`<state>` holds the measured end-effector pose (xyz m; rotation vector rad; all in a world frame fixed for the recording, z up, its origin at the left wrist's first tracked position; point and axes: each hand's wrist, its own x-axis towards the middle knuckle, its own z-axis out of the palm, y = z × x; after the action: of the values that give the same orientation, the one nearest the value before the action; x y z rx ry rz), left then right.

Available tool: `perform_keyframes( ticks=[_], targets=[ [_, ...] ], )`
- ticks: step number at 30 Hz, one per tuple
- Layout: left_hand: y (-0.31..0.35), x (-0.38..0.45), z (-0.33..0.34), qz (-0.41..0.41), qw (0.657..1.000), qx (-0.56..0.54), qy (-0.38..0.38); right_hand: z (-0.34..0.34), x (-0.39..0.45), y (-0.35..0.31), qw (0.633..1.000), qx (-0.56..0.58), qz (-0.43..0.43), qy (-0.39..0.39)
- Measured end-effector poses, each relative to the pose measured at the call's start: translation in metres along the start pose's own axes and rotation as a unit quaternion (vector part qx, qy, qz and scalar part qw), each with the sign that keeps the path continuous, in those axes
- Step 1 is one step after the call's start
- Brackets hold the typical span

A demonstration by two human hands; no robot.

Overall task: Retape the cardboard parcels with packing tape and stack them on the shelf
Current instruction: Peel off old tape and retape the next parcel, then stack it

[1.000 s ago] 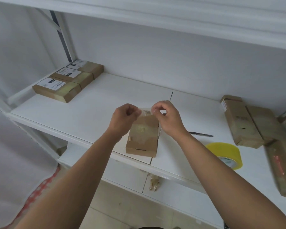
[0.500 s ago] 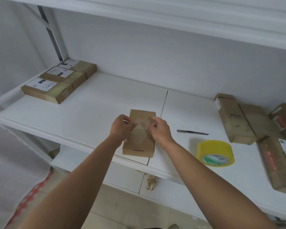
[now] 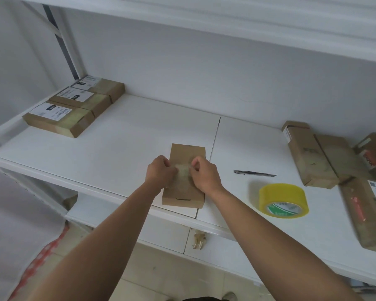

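A small flat cardboard parcel (image 3: 183,181) lies on the white shelf (image 3: 126,146), close to its front edge and just left of the seam between the two shelf boards. Both hands sit over the middle of the parcel's top face: the left hand (image 3: 159,172) and the right hand (image 3: 204,173) each have curled fingers pinching an end of a crumpled strip of clear tape (image 3: 183,170), which looks pressed or bunched against the cardboard, though blur makes its exact contact hard to judge. To the right of the parcel, apart from it, a utility knife (image 3: 254,173) lies flat on the shelf, and nearer the front edge stands a roll of yellow packing tape (image 3: 283,200) on its side face. At the far left back corner three labelled parcels (image 3: 74,107) sit side by side, touching one another. On the right end of the shelf several more brown parcels (image 3: 321,157) lie in a loose cluster, some overlapping, one at the front right (image 3: 369,216) bearing a white label. A scrap of crumpled tape (image 3: 199,240) hangs below the shelf's front edge
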<state>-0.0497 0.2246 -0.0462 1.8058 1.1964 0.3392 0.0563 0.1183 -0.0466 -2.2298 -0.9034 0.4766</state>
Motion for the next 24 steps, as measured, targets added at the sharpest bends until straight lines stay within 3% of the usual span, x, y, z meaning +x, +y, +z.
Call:
perform_keyframes(
  ticks=[18,22,24],
  targets=[
    [-0.004,0.008,0.001,0.042,0.995,0.077,-0.042,0.001,0.002,-0.003,0.986,-0.151,-0.061,-0.030],
    [-0.014,0.004,0.003,0.084,0.982,0.166,-0.032,0.002,0.000,0.003,0.977,-0.196,-0.090,-0.001],
    [-0.018,-0.002,0.007,0.175,0.959,0.221,0.029,0.001,-0.003,0.008,0.966,-0.232,-0.113,0.021]
  ],
)
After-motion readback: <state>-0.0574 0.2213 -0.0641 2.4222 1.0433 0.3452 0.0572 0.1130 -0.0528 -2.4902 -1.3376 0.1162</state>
